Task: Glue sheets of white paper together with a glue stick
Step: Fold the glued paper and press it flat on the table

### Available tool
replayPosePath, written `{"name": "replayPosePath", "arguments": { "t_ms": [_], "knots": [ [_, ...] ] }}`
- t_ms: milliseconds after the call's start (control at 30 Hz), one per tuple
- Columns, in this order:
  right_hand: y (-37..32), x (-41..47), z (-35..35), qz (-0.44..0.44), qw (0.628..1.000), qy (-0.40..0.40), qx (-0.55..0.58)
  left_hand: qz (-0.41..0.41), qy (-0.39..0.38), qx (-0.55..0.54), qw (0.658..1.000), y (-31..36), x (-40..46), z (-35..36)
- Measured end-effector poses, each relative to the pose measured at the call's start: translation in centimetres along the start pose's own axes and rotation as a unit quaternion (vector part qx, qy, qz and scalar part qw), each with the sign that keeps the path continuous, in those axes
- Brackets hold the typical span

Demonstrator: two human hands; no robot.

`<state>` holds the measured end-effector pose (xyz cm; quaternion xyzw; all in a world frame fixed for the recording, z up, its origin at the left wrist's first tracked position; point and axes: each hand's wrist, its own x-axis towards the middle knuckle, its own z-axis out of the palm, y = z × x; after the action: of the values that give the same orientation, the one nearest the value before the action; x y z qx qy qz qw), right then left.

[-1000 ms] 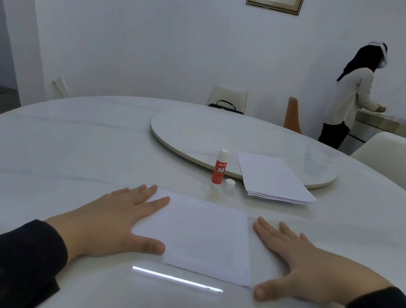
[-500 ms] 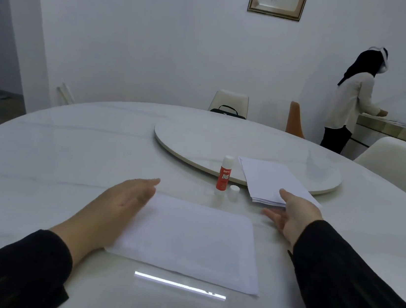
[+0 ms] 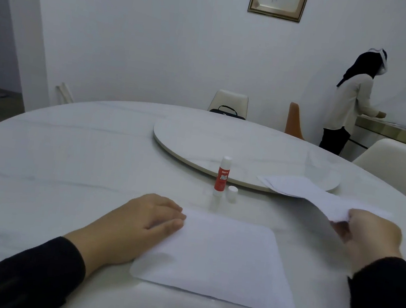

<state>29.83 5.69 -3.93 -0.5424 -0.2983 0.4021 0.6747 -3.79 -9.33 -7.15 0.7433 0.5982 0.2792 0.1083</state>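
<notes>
Right hand [image 3: 369,235] pinches a limp white paper sheet [image 3: 330,200] lifted off the white paper stack [image 3: 288,185] right of the uncapped red-and-white glue stick [image 3: 222,177], left hand [image 3: 144,221] flat, loosely spread on the flat white sheet [image 3: 219,259] nearer than it; risk: dragging a second sheet, or toppling the stick.

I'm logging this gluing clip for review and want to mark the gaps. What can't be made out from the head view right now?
- How many sheets the right hand has pulled off the paper stack: motion blur smears them.
- Small print on the glue stick: too small.
- Glue on the flat sheet: not visible; the left hand covers its corner.
- Both forearms: cut off by the frame's lower edge.
</notes>
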Motion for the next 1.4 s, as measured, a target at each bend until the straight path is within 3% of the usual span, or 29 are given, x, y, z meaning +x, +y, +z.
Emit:
{"name": "replayPosePath", "arguments": {
  "t_ms": [133,200,267,367,433,500,533,667,767,967,1167,1400],
  "knots": [
    [-4.1,-2.2,-1.1,-0.074,0.995,-0.060,0.032,-0.003,0.085,-0.058,0.995,0.9,0.7,-0.1],
    [-6.0,-4.7,-0.3,-0.089,0.981,-0.146,0.092,-0.041,0.088,-0.130,0.987,1.2,1.3,0.0],
    [-7.9,-7.5,0.8,-0.101,0.954,-0.254,0.120,-0.078,0.070,-0.269,0.957,1.8,1.8,0.2],
    [-9.2,-11.4,2.9,-0.078,0.891,-0.411,0.176,-0.126,-0.021,-0.542,0.831,2.7,2.1,0.3],
    [-8.8,-12.6,4.0,-0.040,0.866,-0.457,0.197,-0.123,-0.107,-0.645,0.746,2.7,1.9,-0.1],
    [-7.9,-13.1,4.5,-0.013,0.863,-0.471,0.184,-0.079,-0.153,-0.696,0.697,2.6,1.6,-0.8],
    [-7.2,-13.0,4.5,-0.005,0.871,-0.464,0.164,-0.071,-0.139,-0.706,0.691,2.6,1.4,-1.2],
    [-4.2,-11.2,3.4,0.004,0.931,-0.365,0.014,-0.163,0.053,-0.623,0.763,1.4,1.5,-1.8],
    [-2.1,-10.1,2.0,0.005,0.941,-0.316,-0.124,-0.231,0.094,-0.529,0.811,0.9,1.7,-1.6],
    [-0.1,-9.5,0.3,0.053,0.906,-0.329,-0.261,-0.287,0.053,-0.431,0.854,1.4,0.9,-1.8],
    [0.5,-9.4,0.0,0.071,0.880,-0.351,-0.313,-0.291,-0.063,-0.395,0.869,1.0,-0.5,-3.7],
    [0.4,-9.4,-0.4,0.069,0.871,-0.376,-0.307,-0.303,0.013,-0.310,0.901,0.9,-0.4,-3.0]
  ]
}}
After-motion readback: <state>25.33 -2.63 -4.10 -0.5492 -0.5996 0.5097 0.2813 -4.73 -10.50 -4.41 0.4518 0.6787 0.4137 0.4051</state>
